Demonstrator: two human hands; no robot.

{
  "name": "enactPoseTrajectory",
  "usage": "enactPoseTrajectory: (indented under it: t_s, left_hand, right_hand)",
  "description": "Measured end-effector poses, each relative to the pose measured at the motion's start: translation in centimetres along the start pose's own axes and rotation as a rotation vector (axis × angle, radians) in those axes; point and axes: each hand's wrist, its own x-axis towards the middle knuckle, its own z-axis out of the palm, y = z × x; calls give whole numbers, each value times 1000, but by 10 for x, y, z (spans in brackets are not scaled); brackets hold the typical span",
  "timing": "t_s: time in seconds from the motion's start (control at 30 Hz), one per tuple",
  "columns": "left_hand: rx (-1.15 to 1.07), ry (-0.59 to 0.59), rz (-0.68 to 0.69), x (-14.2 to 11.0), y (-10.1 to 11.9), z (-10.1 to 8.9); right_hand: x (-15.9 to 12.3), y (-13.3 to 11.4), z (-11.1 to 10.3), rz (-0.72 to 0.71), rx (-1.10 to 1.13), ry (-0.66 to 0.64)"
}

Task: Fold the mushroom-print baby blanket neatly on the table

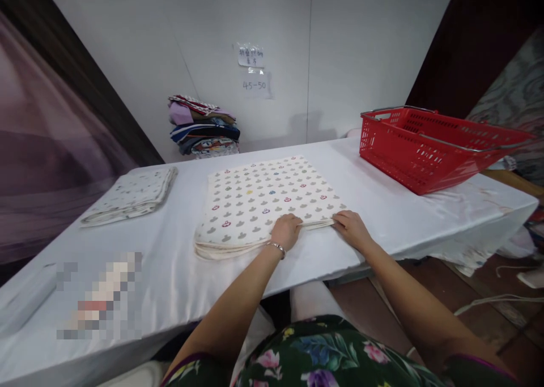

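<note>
Both thumbs and the undersides of the fingers are largely hidden, but the grip of the left hand and that of the right hand each appear to pinch the near edge of the patterned cloth. The cloth lies folded in layers at the middle of the counter, its lower layers visible only along the front edge; how many there are cannot be made out. At the near left, an object is blurred into coloured blocks, and beside it a pale item is hard to identify. The smaller lettering on the upper wall note is indistinct; the lower note reads 45-50. Beyond the counter's back edge, a stack of fabrics has its base hidden.

A glossy white cover drapes the counter. A second folded cloth lies on the left; a red basket stands on the right, its inside partly concealed by its near wall. A plain pale wall rises behind, a purplish curtain is cut off at left, and brownish flooring shows at lower right.
</note>
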Motion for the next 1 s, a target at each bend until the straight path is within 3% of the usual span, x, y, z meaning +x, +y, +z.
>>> enactPoseTrajectory:
  t_s: [0.3, 0.5, 0.73, 1.0]
  left_hand:
    - [-66, 112, 19, -2, -4, 4]
    - [36, 30, 108, -5, -6, 8]
    - [84, 27, 125, -8, 0, 4]
    - [15, -8, 60, -3, 0, 4]
  right_hand:
    - [0, 4, 1, 2, 40, -4]
    - [0, 3, 0, -1, 32, 7]
    - [0, 4, 2, 6, 40, 8]
    - [0, 3, 1, 6, 42, 1]
